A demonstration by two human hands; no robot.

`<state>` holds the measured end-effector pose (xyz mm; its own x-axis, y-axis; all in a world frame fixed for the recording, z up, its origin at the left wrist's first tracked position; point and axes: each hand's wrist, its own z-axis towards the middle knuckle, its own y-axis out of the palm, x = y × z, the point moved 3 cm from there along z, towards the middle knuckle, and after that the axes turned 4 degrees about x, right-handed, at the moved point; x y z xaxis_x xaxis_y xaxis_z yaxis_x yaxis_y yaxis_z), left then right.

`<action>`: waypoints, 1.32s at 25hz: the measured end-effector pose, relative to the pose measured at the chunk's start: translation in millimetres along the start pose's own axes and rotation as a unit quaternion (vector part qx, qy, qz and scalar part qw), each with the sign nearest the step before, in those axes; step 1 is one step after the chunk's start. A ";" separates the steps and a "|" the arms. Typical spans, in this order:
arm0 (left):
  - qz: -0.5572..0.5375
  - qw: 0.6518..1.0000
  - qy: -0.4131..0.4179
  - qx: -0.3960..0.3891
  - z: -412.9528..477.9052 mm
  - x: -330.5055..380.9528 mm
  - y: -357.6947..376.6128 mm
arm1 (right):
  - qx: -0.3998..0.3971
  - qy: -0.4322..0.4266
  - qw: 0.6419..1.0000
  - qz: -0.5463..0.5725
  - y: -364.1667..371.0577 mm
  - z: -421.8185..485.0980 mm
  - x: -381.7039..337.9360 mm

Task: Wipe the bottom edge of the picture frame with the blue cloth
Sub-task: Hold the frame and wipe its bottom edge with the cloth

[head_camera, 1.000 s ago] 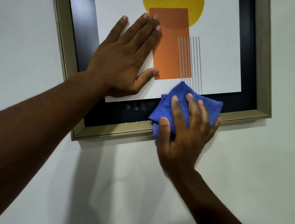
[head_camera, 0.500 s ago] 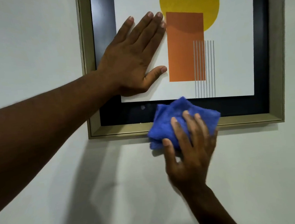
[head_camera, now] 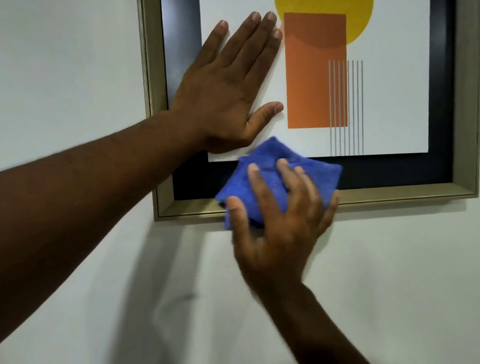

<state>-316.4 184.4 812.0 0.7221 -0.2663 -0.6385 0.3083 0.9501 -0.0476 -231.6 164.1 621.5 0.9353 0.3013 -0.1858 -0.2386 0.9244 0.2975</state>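
Observation:
A picture frame (head_camera: 402,192) with a dull gold moulding hangs on a white wall; inside are a black mat and a print with a yellow disc, an orange rectangle and thin grey lines. My left hand (head_camera: 230,87) lies flat, fingers spread, on the glass at the lower left of the print. My right hand (head_camera: 280,222) presses a crumpled blue cloth (head_camera: 264,179) against the frame's bottom edge, left of its middle. The cloth covers part of the black mat and the gold rail and hangs slightly below the frame.
The white wall (head_camera: 401,283) surrounds the frame on the left and below. Shadows of my arms fall on the wall under the frame. The frame's top is out of view.
My right hand and the blue cloth have slid left along the bottom edge toward the frame's lower left corner. My left hand stays flat on the glass.

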 end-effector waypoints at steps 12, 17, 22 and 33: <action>0.004 0.999 0.034 -0.002 -8.3 -8.8 0.5 | -0.031 -0.097 0.994 0.030 -6.1 -8.4 10.0; 0.011 1.000 0.027 -0.008 -8.8 -7.5 0.7 | 0.037 0.004 0.999 0.005 -11.0 6.1 26.2; 0.018 0.999 0.029 -0.019 -7.9 -8.7 0.6 | -0.081 -0.124 0.988 0.034 8.8 -11.4 -26.0; -0.015 0.998 -0.008 -0.065 -5.7 -4.9 -1.6 | -0.087 -0.075 0.993 -0.011 5.2 -10.1 -28.8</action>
<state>-324.0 185.2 810.8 0.7241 -0.2964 -0.6228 0.2470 0.9545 -0.1670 -262.4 162.6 618.9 0.9661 0.2542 -0.0440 -0.2471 0.9608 0.1260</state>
